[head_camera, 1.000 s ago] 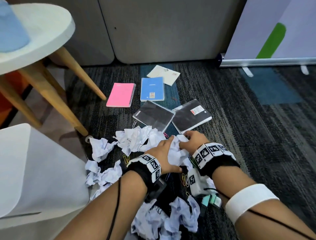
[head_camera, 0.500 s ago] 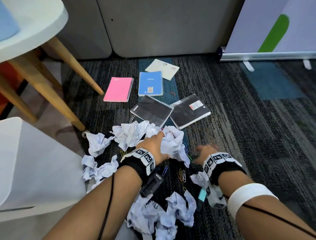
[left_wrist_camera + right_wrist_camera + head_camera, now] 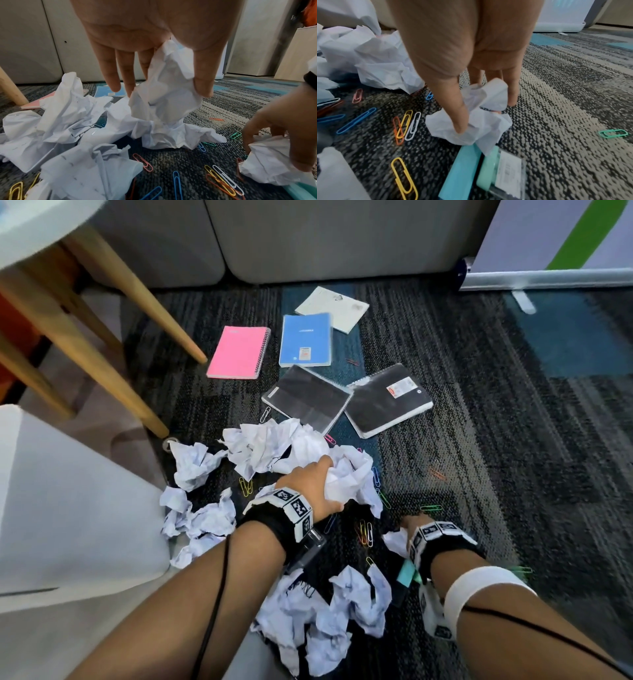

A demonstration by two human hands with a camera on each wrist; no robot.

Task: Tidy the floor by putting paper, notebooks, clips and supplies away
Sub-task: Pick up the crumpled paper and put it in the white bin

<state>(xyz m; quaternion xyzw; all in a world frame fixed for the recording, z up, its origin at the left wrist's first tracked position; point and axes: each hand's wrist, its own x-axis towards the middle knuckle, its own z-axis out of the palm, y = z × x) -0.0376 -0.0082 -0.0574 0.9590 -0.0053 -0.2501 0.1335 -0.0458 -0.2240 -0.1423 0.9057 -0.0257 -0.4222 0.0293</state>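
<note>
A person is kneeling over a dark striped carpet [image 3: 513, 440] littered with crumpled white paper, notebooks and coloured paper clips, seen from a head camera looking down along both bare forearms.

The left hand [image 3: 310, 486] is reaching forward, its fingers and thumb closing around a large crumpled paper ball [image 3: 346, 477]. In the left wrist view the thumb and fingers [image 3: 118, 75] are pinching that ball [image 3: 164, 97], which is hanging just above another crumpled sheet on the carpet.

The right hand [image 3: 412, 525] is lying nearer the body and lower, gripping a small crumpled paper wad [image 3: 394, 542]. In the right wrist view the thumb and fingers are curling down around the wad [image 3: 476, 121], which is touching the carpet just beside a teal block [image 3: 460, 171] and a mint-coloured block in clear wrapping [image 3: 488, 171]; what these two are cannot be told.

More crumpled sheets are lying to the left [image 3: 195, 463] and near the person's body [image 3: 325, 611]. Paper clips [image 3: 406, 125] in orange, yellow, white and blue are scattered between the two hands, and a green one [image 3: 612, 133] is lying apart to the right.

Farther away, five notebooks are lying flat on the carpet: a pink spiral notebook [image 3: 238, 352], a blue notebook [image 3: 305, 340], a white notebook [image 3: 332, 308] partly under the blue one, and two black notebooks [image 3: 308, 397] [image 3: 388, 400] side by side.

A table with wooden legs [image 3: 113, 285] is standing at the upper left.
</note>
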